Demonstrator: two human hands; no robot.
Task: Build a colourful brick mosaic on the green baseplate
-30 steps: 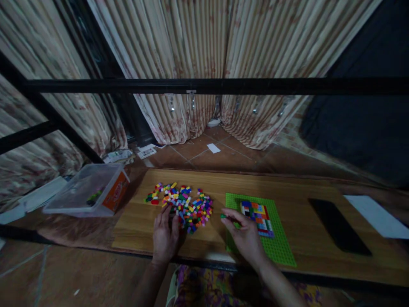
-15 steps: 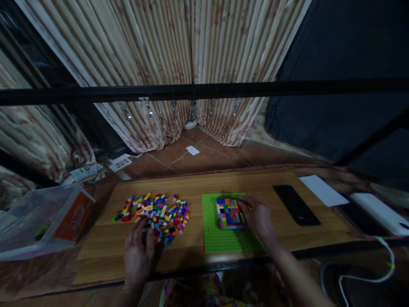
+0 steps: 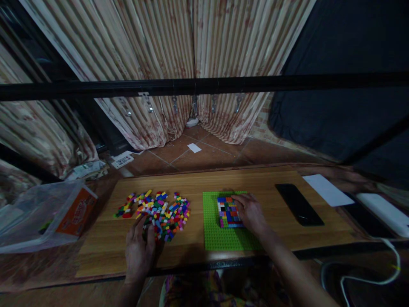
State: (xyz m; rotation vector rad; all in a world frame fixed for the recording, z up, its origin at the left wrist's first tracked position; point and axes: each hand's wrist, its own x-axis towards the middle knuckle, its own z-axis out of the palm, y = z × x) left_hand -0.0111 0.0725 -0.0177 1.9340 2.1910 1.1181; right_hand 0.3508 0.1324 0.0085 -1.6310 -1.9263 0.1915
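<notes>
My left hand lies at the near left edge of a pile of small coloured building bricks. Its thumb and fingers are apart at the bricks, and no brick shows in its grasp. On a green studded baseplate stands a rectangular block of many-coloured bricks. My right hand reaches over the block's right side, fingers closed together at its upper right corner. Whatever lies under those fingertips is hidden.
The wooden table carries a black phone right of the baseplate. Beyond lie a white sheet and a white device with a cable. A clear plastic box with an orange label stands left. A black bar crosses ahead.
My right hand has shifted left, from the block's right edge onto its upper right corner. My left hand stays at the pile. The view has shifted slightly.
</notes>
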